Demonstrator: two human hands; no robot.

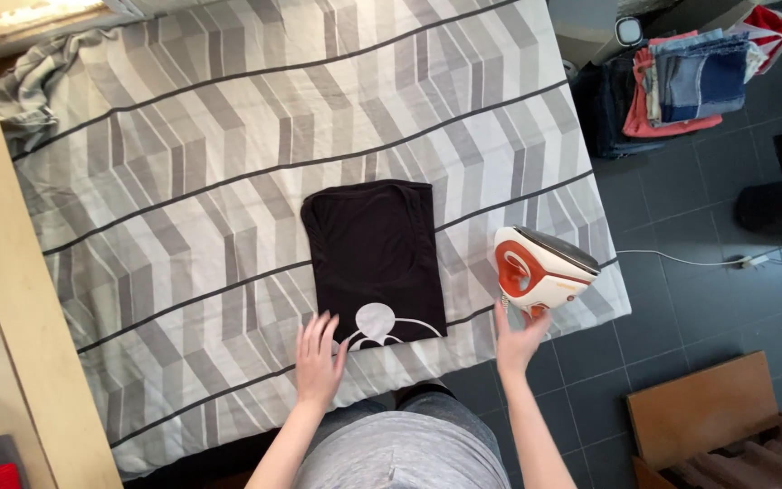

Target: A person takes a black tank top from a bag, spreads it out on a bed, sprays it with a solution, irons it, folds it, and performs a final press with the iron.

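black t-shirt (375,258): folded into a neat rectangle, lying near the front edge of the bed, pale round print showing at the end nearest me.
surface: grey and white chevron bedspread (183,181) with dark stripes, serving as the ironing surface.
left hand (319,358): open, fingers spread flat, fingertips touching the shirt's near left corner and the cover beside it.
right hand (519,340): fingers reach up to the heel of the iron; i cannot tell whether they close on it or only touch.
iron (540,270): white and orange, parked on the bed's right corner just beside the shirt, not touching it; cord (681,261) trails over the dark tiled floor.
step, my read: folding looks finished, the iron is being parked or picked up.
next move, my read: calls for a firm grip on the iron's handle and the shirt kept flat.
nearby: stack of folded clothes (685,81) at upper right, well apart from the bed.
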